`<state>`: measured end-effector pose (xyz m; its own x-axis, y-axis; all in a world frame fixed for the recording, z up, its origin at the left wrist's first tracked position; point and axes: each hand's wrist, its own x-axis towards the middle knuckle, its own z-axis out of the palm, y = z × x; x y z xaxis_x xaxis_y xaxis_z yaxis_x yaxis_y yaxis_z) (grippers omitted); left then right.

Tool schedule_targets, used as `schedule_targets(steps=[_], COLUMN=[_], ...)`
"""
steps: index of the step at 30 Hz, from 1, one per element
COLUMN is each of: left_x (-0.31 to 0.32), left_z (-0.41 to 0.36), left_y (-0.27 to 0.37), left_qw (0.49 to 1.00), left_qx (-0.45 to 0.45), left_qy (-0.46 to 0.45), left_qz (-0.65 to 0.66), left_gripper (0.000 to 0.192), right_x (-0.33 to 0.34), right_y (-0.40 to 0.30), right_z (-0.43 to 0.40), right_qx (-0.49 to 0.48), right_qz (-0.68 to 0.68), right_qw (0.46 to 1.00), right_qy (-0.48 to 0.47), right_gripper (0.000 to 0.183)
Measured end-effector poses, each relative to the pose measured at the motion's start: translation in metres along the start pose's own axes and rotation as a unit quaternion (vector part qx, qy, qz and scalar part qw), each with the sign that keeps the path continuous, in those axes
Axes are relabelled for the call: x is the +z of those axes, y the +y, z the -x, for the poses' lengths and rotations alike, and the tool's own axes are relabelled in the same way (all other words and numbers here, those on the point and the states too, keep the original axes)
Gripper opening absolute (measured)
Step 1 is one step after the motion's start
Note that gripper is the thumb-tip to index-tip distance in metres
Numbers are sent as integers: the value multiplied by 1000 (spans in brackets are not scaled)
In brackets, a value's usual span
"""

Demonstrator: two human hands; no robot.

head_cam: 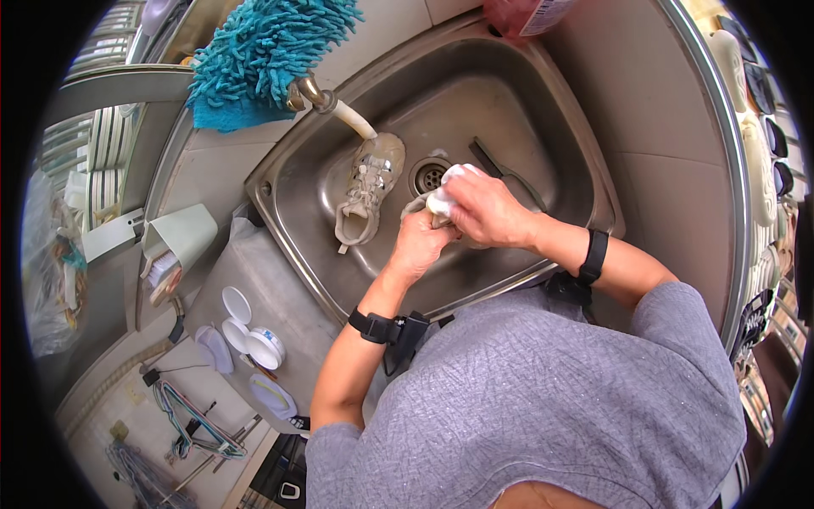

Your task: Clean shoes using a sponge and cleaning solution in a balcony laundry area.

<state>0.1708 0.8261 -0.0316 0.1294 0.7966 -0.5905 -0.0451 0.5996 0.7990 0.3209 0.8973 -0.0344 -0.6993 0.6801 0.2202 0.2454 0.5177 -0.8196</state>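
Observation:
In the steel sink, my left hand grips a pale beige shoe, most of which is hidden under both hands. My right hand is closed around a white, foamy sponge or cloth and holds it against the shoe. White suds coat the right fingers. A second beige lace-up sneaker lies left of the drain, its toe beneath the tap's white hose. Behind my right hand rests a long-handled grey-green brush.
A teal chenille mitt hangs over the tap. A pink bottle stands at the sink's far corner. At left are a wall-mounted holder with brushes, white round containers on a grey cover and hangers. Footwear lines the right.

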Motion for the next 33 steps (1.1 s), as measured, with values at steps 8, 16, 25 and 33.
schedule_targets(steps=[8, 16, 25, 33], left_x=[4, -3, -24, -45], left_z=[-6, -8, 2, 36], left_y=[8, 22, 11, -50], left_qw=[985, 985, 945, 994], left_qx=[53, 36, 199, -104], left_qy=[-55, -2, -3, 14], left_qz=[-153, -168, -260, -22], left_gripper=[13, 22, 19, 35], right_x=[0, 1, 4, 63], right_y=[50, 13, 89, 46], right_z=[-12, -19, -3, 29], right_qx=[239, 136, 428, 165], right_qz=[19, 35, -356, -130], right_qw=[958, 988, 826, 976], right_qy=[-160, -61, 86, -61], right_gripper=[21, 19, 24, 27])
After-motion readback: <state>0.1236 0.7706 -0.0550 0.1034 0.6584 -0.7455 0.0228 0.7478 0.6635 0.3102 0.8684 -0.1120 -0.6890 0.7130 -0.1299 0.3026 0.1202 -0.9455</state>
